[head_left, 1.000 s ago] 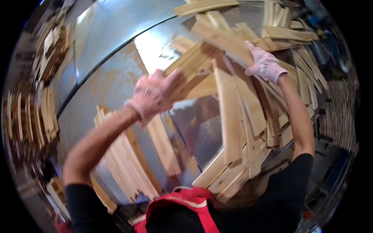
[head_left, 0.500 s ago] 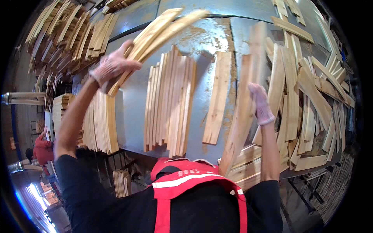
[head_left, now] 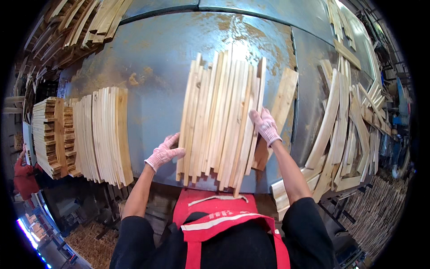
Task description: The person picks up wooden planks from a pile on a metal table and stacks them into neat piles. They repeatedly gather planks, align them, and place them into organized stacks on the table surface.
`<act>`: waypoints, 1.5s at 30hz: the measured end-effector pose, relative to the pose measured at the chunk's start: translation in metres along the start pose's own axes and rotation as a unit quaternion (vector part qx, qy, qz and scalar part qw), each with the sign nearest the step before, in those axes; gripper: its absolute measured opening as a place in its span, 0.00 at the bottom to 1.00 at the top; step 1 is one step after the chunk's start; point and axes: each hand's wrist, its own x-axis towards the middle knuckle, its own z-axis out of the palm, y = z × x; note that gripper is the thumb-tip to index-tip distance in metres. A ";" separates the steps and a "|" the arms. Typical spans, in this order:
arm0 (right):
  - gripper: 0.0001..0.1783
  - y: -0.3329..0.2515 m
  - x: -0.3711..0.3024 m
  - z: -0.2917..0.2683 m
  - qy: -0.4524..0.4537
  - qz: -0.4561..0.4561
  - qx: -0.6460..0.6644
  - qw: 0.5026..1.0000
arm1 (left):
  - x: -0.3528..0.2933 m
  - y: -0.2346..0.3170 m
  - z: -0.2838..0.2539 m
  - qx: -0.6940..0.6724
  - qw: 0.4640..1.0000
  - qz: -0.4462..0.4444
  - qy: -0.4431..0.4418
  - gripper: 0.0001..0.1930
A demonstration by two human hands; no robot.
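Note:
A row of narrow wooden boards [head_left: 215, 121] stands on edge, packed side by side, on the metal table in front of me. My left hand [head_left: 165, 153], in a pale pink glove, rests against the row's left side with fingers and thumb apart. On the opposite side, my gloved right hand [head_left: 266, 125] grips the outermost board [head_left: 257, 101], thumb toward the row and fingers partly hidden. That board leans slightly against its neighbours. Just beyond this hand lies a wider flat board [head_left: 284, 92], partly covered by the hand and wrist.
Left of me, a neat row of boards [head_left: 101, 134] adjoins a cross-stacked pile [head_left: 47, 136]. Loose boards [head_left: 342, 116] lie jumbled on the right. More boards [head_left: 85, 20] are heaped far left. The metal table [head_left: 156, 58] carries sawdust patches. A person in red [head_left: 26, 177] is at far left.
My left hand has come down and right, and no longer holds the boards it carried. My right hand has moved left with a board to the row, which is now wider.

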 end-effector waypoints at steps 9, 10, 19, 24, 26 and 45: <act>0.38 -0.099 -0.029 0.015 0.082 0.086 0.413 0.903 | 0.161 0.035 0.034 -0.395 0.887 0.136 0.196 0.30; 0.36 -0.094 -0.032 0.017 0.081 0.094 0.460 0.879 | 0.155 0.031 0.030 -0.436 0.873 0.117 0.187 0.30; 0.17 -0.081 -0.004 0.012 -0.012 -0.002 0.540 0.842 | 0.131 0.064 -0.025 -0.373 0.927 0.025 0.032 0.52; 0.12 -0.139 -0.037 -0.044 0.057 -0.112 0.508 0.852 | 0.075 0.141 -0.069 -0.389 0.911 0.101 0.094 0.46; 0.15 -0.130 -0.041 -0.058 0.133 -0.189 0.431 0.872 | 0.070 0.144 -0.093 -0.401 0.901 0.122 0.113 0.38; 0.22 -0.039 -0.175 0.006 -0.010 -0.368 -0.089 0.926 | -0.098 0.073 -0.060 -0.599 0.763 0.178 -0.164 0.24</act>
